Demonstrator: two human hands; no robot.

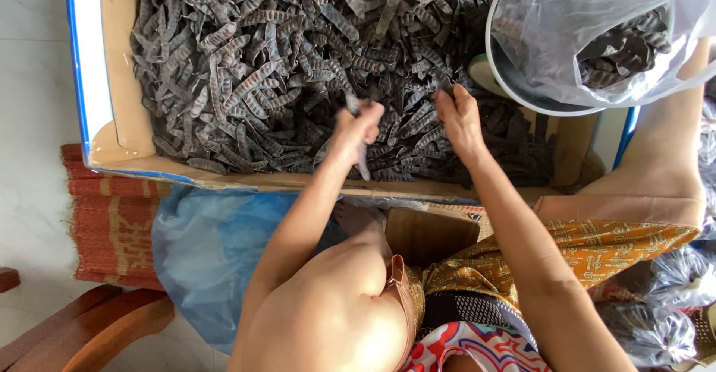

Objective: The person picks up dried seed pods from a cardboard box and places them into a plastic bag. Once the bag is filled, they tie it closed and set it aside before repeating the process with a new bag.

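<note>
A large cardboard box (119, 81) with a blue edge holds a heap of dark brown dried pods (261, 66). My left hand (356, 130) is closed on a long dark pod (361, 159) that hangs down over the box's near edge. My right hand (459, 118) reaches into the heap just to the right, fingers down among the pods; what it grips is hidden. Both forearms stretch up from my lap.
A round white basin (507, 81) lined with a clear plastic bag (597, 14) holds more pods at the top right. A blue plastic bag (209, 245) and a red woven mat (108, 223) lie below the box. A wooden chair arm (97, 331) is at the bottom left.
</note>
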